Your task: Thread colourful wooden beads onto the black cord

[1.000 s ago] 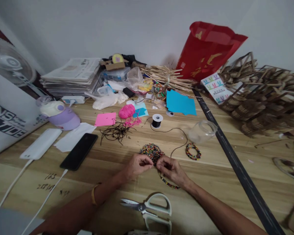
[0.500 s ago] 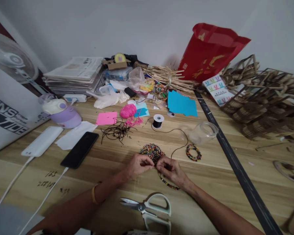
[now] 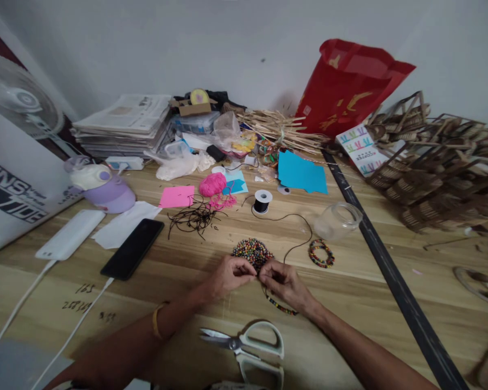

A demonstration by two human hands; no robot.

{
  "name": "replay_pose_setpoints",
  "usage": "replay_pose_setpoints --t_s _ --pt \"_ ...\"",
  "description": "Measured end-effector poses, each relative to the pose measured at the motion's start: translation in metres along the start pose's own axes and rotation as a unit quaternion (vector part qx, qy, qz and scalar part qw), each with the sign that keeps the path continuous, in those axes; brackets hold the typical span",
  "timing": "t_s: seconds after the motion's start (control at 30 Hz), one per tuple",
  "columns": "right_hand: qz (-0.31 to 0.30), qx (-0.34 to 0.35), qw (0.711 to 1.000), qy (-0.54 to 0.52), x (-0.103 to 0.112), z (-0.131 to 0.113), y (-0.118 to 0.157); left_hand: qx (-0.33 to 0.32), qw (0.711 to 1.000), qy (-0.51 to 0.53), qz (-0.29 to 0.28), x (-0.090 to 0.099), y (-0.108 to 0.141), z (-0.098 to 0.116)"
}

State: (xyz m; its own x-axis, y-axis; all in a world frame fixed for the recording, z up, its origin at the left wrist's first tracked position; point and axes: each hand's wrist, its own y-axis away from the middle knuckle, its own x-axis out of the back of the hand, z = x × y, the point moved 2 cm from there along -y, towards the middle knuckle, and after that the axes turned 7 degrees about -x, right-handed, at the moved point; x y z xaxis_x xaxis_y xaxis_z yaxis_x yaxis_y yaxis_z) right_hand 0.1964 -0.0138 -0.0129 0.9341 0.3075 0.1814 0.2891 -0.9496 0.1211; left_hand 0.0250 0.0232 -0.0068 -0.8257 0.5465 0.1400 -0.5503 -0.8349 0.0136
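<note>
Head view: round beads [image 3: 252,251] heaped, multicoloured; left hand [image 3: 230,275], right hand [image 3: 287,283] curled, cannot tell if gripping.

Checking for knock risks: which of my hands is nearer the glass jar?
Right. The right hand is left of the glass jar and closer to the camera; the left hand is farther left, beside the bead pile.

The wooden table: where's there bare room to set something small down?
Two patches look free: one between the black phone and the bead pile, on the near side of the tangled black cord; another between the beaded loops, the right forearm and the dark strip. Crowded: along the wall, from newspapers to woven baskets.
</note>
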Motion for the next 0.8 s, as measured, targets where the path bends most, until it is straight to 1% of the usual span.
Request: replay_pose_setpoints --t_s 0.13,0.4,0.67,0.8 --pt "0.005 0.009 1.000 0.010 0.0000 -0.0002 -0.0003 -0.009 1.000 0.000 -0.003 -0.0005 -0.0007 -0.0021" --pt "-0.003 0.013 1.000 0.015 0.0002 0.0021 -0.0008 0.006 1.000 0.010 -0.008 -0.0023 -0.0009 -0.0002" --pt "-0.016 0.006 0.999 -0.033 -0.0004 0.0001 -0.0013 0.016 0.998 0.054 -0.008 -0.0033 0.0001 -0.0012" --pt "-0.021 0.006 0.999 -0.030 -0.0006 -0.0001 -0.0005 0.014 0.999 0.051 -0.005 -0.0028 -0.0004 -0.0036"
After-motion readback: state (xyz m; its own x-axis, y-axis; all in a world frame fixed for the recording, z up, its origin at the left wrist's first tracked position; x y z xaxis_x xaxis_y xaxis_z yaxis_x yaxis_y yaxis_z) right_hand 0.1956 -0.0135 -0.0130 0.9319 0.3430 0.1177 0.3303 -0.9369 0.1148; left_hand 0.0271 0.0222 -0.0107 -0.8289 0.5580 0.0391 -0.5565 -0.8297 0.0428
